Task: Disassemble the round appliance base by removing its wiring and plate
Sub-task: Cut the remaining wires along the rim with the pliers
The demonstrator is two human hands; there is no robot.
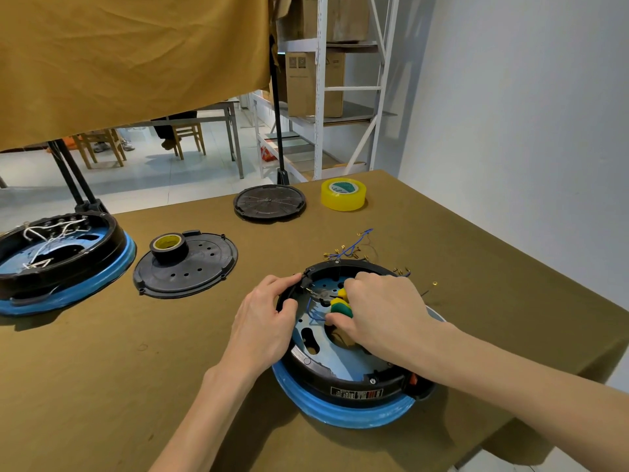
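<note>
Blue-rimmed round base sits lower right of centre on the desk; left hand grips its black wall, right hand grips yellow-green pliers inside.

the round appliance base sits on the table at near right, both hands inside its rim. loose wires lie just behind it. a second base sits far left; right of it a plate carries a tape roll. farther back lie another plate and, to its right, a second tape roll.
</note>
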